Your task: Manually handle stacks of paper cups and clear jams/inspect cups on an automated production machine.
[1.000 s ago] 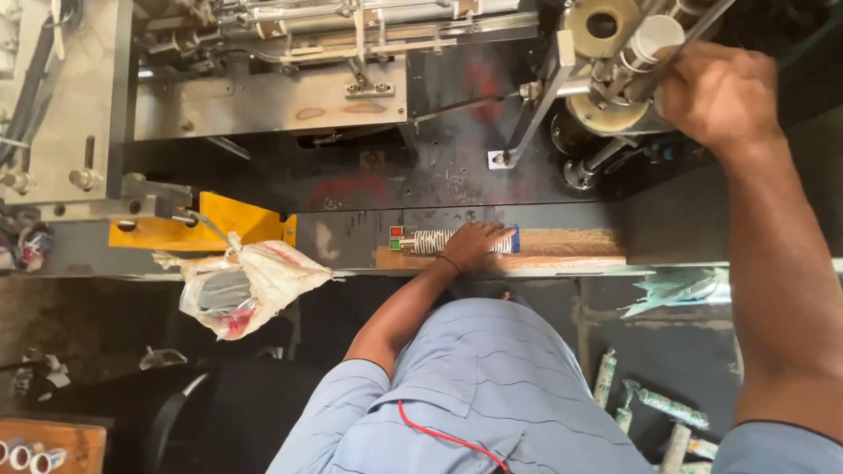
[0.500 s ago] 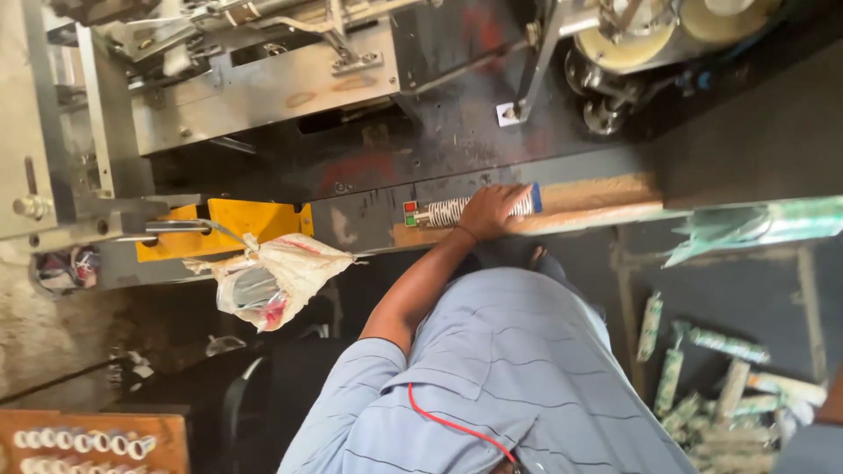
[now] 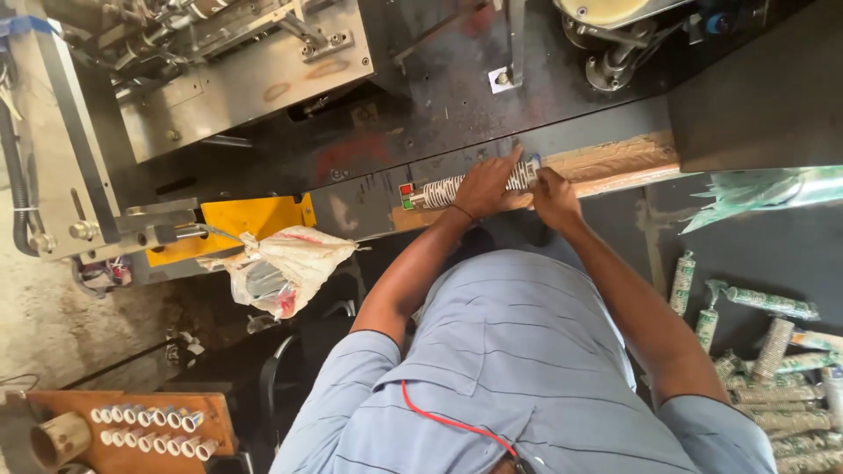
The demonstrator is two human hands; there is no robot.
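- While you lean over the machine (image 3: pixel 246 79), both your hands sit on a long stack of cups (image 3: pixel 439 189) lying sideways on the brown ledge (image 3: pixel 615 162).
- Your left hand (image 3: pixel 486 187) lies over the stack's middle, fingers curled down around it in a loose grasp; a thin dark band circles that wrist.
- Your right hand (image 3: pixel 553 195) is at the stack's right end, just beside the left hand, fingers bent against the cups; whether it grips or only presses there cannot be told.
- That stack runs left to right along the ledge, its left end poking out past your left hand beside small red and green buttons (image 3: pixel 407 196).
- Left of the ledge a yellow plate (image 3: pixel 255 215) sticks out from the machine, and a crumpled plastic bag (image 3: pixel 285 268) hangs below it.
- At lower right, well apart from your hands, wrapped cup stacks (image 3: pixel 764 351) lie in a loose heap on the dark floor.
- At lower left a wooden board (image 3: pixel 132 421) holds rows of small white-tipped pieces.
- A red cord (image 3: pixel 448 421) crosses the back of your blue striped shirt (image 3: pixel 509 369).
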